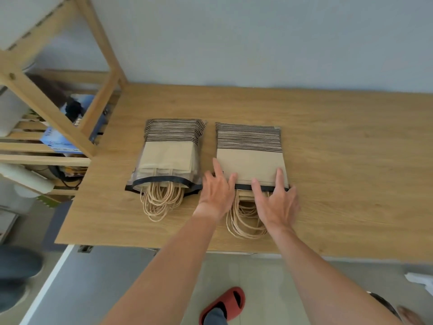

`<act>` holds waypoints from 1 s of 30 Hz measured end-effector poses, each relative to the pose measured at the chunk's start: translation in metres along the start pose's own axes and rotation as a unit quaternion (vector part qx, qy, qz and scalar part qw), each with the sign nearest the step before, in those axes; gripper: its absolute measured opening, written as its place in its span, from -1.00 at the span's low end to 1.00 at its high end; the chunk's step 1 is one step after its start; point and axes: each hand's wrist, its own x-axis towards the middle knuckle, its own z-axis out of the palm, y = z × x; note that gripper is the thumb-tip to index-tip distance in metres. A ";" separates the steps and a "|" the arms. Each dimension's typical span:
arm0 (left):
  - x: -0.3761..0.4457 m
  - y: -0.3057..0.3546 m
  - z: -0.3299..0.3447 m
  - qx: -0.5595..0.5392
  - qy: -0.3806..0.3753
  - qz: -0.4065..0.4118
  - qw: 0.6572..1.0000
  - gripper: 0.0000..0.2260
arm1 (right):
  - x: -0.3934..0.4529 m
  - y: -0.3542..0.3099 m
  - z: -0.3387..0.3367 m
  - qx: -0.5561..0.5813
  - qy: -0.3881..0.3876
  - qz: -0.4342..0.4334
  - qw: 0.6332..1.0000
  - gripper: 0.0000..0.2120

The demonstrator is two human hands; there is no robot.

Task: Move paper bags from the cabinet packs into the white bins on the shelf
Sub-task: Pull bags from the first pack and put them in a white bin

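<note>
Two clear plastic packs of brown paper bags with black stripes lie side by side on the wooden cabinet top [351,160]. Twine handles spill from the near, open end of each. The left pack [168,156] is untouched. My left hand [216,191] rests with straight fingers on the near left corner of the right pack [250,158]. My right hand [276,202] lies flat with spread fingers across that pack's black-edged opening, above its handles [243,221]. A white bin [9,109] shows partly on the wooden shelf [46,106] at the left.
The shelf unit stands against the cabinet's left end, holding a blue box [58,141] and dark clutter. A wall rises behind the cabinet. My foot in a red slipper [225,303] is on the floor below. Another person's dark shoe [18,263] is at the lower left.
</note>
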 end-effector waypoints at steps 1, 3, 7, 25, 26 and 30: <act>-0.008 -0.001 -0.001 0.013 0.012 0.013 1.000 -0.72 | -0.006 -0.002 -0.001 -0.009 0.006 0.005 1.000 -0.20; -0.025 -0.006 -0.001 0.005 0.044 0.030 0.999 -0.72 | -0.021 -0.007 -0.002 -0.042 0.029 -0.001 0.999 -0.26; -0.057 -0.029 0.004 0.025 0.114 0.136 0.984 -0.74 | -0.060 -0.024 0.001 -0.046 0.076 -0.067 0.994 -0.38; -0.109 -0.133 -0.028 0.043 0.163 -0.021 0.985 -0.66 | -0.141 -0.124 0.033 -0.112 -0.128 -0.222 0.960 -0.37; -0.105 -0.132 -0.029 0.048 0.154 -0.024 0.987 -0.66 | -0.136 -0.127 0.033 -0.130 -0.147 -0.217 0.956 -0.34; -0.088 -0.129 -0.031 0.064 0.144 -0.023 0.987 -0.71 | -0.115 -0.133 0.030 -0.173 -0.210 -0.202 0.941 -0.18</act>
